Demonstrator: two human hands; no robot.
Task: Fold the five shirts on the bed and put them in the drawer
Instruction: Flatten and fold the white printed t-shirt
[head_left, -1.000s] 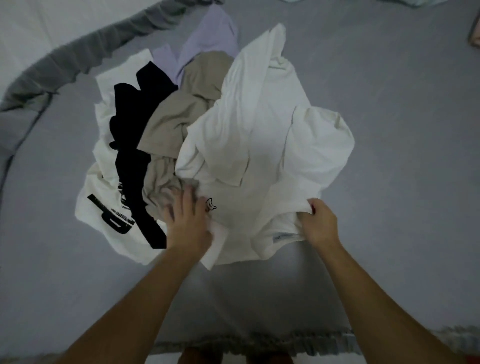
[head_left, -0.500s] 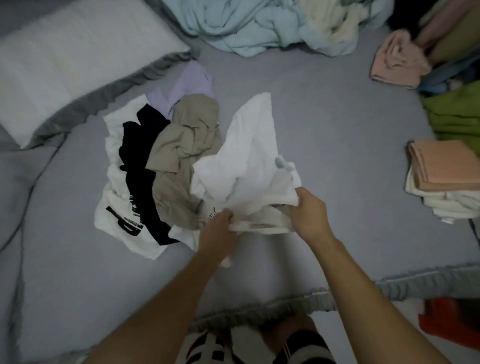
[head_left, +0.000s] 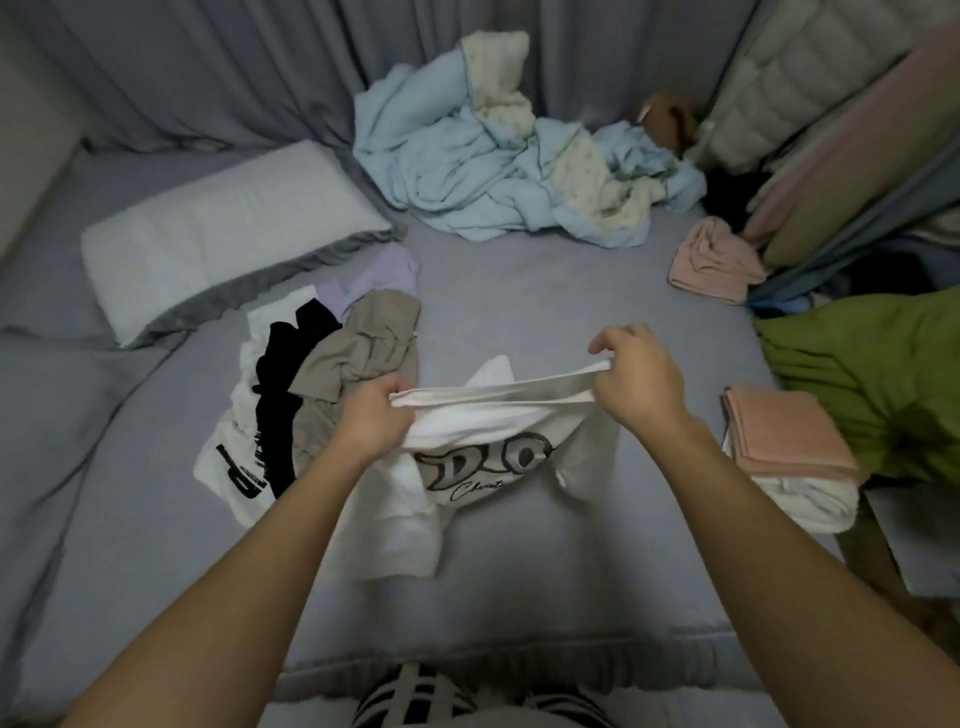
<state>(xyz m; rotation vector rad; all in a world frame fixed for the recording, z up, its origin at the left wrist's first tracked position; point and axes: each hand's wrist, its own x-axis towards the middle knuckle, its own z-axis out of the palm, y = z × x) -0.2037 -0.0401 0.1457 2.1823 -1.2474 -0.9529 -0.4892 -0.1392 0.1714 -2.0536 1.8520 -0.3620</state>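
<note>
Both hands up over the bed (head_left: 519, 291), holding one white printed shirt (head_left: 483, 457) by a stretched edge. Left hand (head_left: 376, 418) grips the left end of that edge, fingers curled around bunched fabric. Right hand (head_left: 641, 379) pinches the right end between thumb and fingers, remaining fingers curled. Edge runs taut between the two hands, slightly higher on the right. Rest of the shirt hangs down below, black outline lettering facing the camera, lower part draping onto the grey sheet near the bed's front edge.

Pile of other shirts lies on the bed just left of the left hand: taupe shirt (head_left: 363, 343) on top, black shirt (head_left: 283, 364) beside it, white shirt with black print (head_left: 228, 467) underneath at the near-left, lavender shirt (head_left: 382, 270) poking out at the far end. All crumpled, overlapping.

Pillow (head_left: 218, 234) at far left. Light blue blanket (head_left: 467, 156) heaped at the far side against the curtain (head_left: 208, 67). Pink cloth (head_left: 714, 260) crumpled at far right, green fabric (head_left: 872, 374) at the right edge. Folded stack (head_left: 789, 441) near the right forearm, pink piece on top, white below. No drawer in view.
</note>
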